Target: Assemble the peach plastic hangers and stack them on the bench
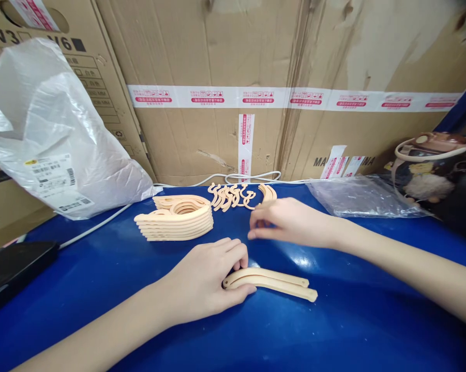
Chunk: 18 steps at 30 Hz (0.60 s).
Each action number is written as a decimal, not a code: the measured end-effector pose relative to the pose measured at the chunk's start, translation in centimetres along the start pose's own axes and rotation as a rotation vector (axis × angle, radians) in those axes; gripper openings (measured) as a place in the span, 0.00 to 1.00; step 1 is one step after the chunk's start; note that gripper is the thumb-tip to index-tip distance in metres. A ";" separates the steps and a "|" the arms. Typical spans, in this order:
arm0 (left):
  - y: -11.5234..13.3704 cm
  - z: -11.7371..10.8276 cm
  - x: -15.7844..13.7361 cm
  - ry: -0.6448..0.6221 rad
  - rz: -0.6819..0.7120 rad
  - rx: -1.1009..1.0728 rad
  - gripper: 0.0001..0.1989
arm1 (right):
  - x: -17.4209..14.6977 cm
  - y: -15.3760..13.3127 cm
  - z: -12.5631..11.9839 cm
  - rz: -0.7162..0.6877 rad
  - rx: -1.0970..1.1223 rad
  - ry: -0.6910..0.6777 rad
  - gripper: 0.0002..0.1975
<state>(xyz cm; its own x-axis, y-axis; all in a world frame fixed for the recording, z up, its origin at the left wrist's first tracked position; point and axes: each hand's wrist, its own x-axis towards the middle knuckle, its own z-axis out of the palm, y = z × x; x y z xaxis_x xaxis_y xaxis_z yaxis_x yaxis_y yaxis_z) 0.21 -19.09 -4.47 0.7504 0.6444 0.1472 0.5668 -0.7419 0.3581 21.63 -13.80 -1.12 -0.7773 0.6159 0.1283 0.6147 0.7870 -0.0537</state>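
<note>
My left hand (213, 279) is closed around the left end of two curved beige plastic hanger arms (279, 284), which lie side by side and point to the right. Farther back, my right hand (277, 219) is held over the table with its fingers bent and the thumb apart; nothing shows between them. Just behind its fingers lie a few short curved beige pieces (268, 193). Several loose beige hooks (228, 196) are spread to the left of those pieces. A neat stack of beige folded hangers (174, 225) stands behind my left hand.
The table top (352, 320) is blue. A white plastic bag (50, 134) leans at the left, near a black device (19, 274) with a white cable. Large cartons (209, 51) wall the back. A clear plastic bag (360, 196) and a cup-like container (426, 165) lie right.
</note>
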 end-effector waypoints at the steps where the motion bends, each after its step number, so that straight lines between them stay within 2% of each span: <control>1: 0.1 0.1 0.0 0.002 -0.009 -0.002 0.09 | 0.3 0.8 0.4 0.011 -0.104 0.080 0.13; 3: 0.3 0.2 0.0 0.006 -0.030 -0.002 0.13 | 0.8 2.1 1.4 0.047 -0.239 0.167 0.11; 6: 0.3 0.4 0.1 0.016 -0.042 0.025 0.17 | 1.3 3.2 2.6 0.085 -0.294 0.192 0.12; 18: 0.0 1.0 0.2 0.036 -0.016 0.067 0.12 | 2.6 3.3 4.3 0.163 -0.363 0.214 0.11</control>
<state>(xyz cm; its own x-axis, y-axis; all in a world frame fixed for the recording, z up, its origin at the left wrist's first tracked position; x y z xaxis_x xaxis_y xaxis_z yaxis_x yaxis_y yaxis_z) 0.76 -19.15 -5.37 0.7293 0.6613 0.1753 0.6009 -0.7417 0.2979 21.09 -9.43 -5.24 -0.6444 0.6794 0.3509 0.7639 0.5925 0.2557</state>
